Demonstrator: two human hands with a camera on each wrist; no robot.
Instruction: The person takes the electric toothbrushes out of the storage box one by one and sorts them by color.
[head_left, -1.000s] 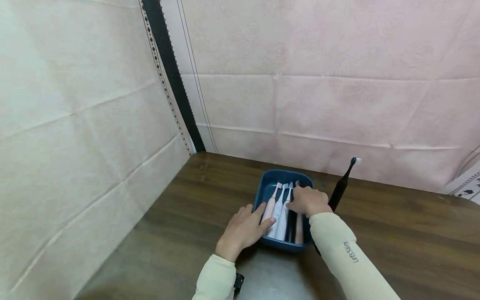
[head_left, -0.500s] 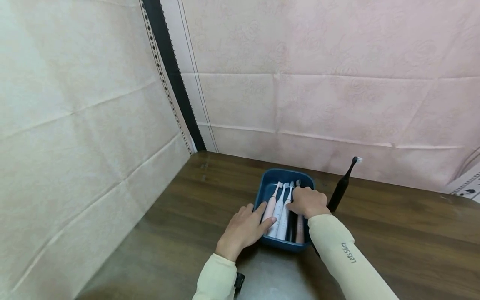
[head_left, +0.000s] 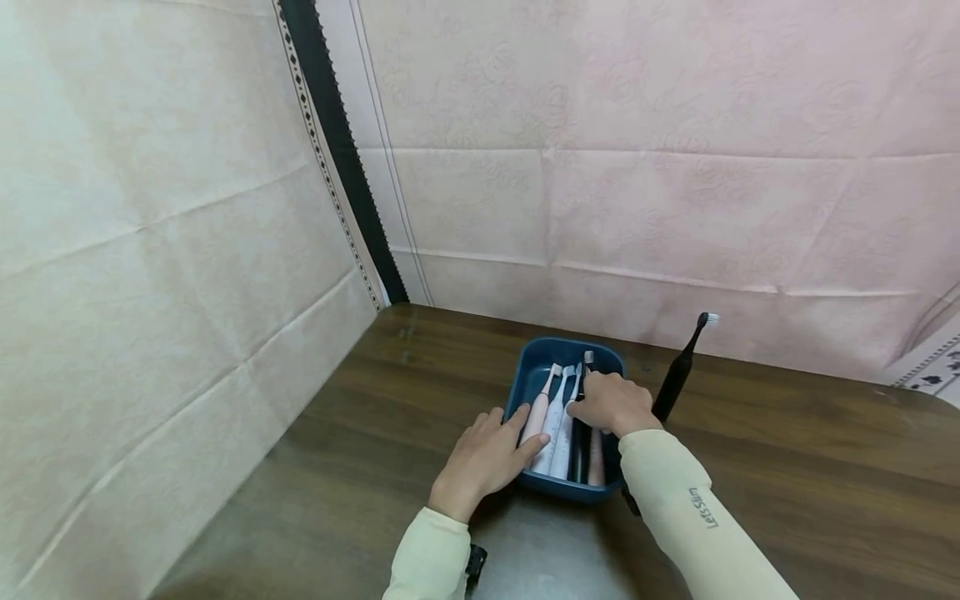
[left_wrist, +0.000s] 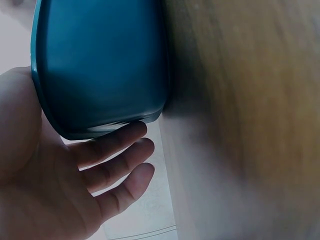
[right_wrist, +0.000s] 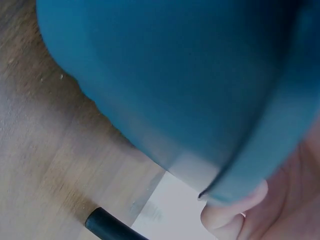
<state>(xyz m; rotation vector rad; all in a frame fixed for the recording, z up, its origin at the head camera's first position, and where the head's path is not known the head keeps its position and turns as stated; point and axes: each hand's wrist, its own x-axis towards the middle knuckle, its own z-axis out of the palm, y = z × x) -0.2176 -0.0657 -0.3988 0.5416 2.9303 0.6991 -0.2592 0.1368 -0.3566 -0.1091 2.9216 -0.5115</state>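
A blue storage bin (head_left: 558,486) sits on the wooden table with several electric toothbrushes lying side by side in it. From the left are a pale pink toothbrush (head_left: 537,417), a white toothbrush (head_left: 552,423), another white toothbrush (head_left: 564,446), a black toothbrush (head_left: 580,457) and a rose-coloured toothbrush (head_left: 596,460). My left hand (head_left: 483,462) holds the bin's left side, thumb over the rim and several fingers along the outside wall (left_wrist: 105,70). Inside the bin, my right hand (head_left: 613,404) grips the black toothbrush; its fingertips are mostly hidden.
Another black electric toothbrush (head_left: 678,375) stands upright, leaning slightly, just right of the bin; my right forearm hides its base. Pinkish cloth (head_left: 637,208) hangs behind the table (head_left: 810,467), and more cloth (head_left: 187,292) covers the left side.
The black toothbrush's head now shows beyond my right hand, higher in the bin than before. Both hands stay in nearly the same place.
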